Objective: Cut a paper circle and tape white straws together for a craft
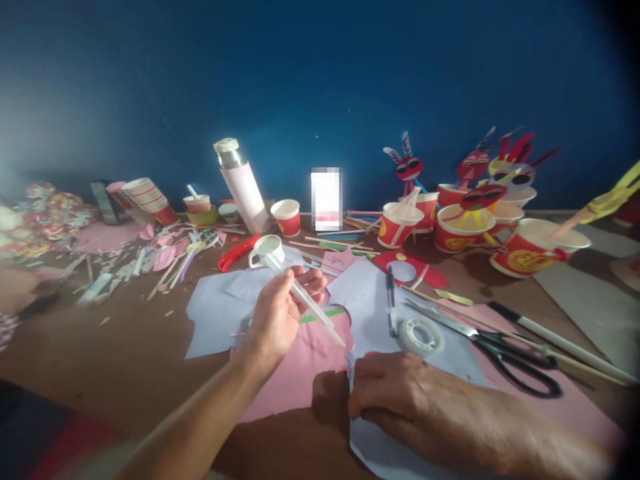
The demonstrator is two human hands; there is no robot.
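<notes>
Two bare hands are seen above a brown table (pixel 150 360). By the left hand (pixel 280 310), a clear tapered tube (pixel 316 310) is gripped between the thumb and the fingers, with the palm turned upward; the tube is tilted, and its narrow tip is pointed down toward the right hand (pixel 393 393), over the pink paper (pixel 295 380). The right hand is closed, with its back turned up and its fingers curled at the edge of the light blue paper (pixel 375 450); whether something is pinched under them cannot be told. Beyond the left hand, a small white cup (pixel 274 249) with a handle is placed, and just beside it a red tool (pixel 237 253) is laid. Near the right hand, a tape roll (pixel 423 336), a pen (pixel 391 307) and black-handled scissors (pixel 493 343) are found. Farther back, a pale flask (pixel 245 190) is stood before the blue wall (pixel 175 87), and at the right several red paper cups (pixel 533 248) are gathered, some with masked figures (pixel 411 169) raised above them.
</notes>
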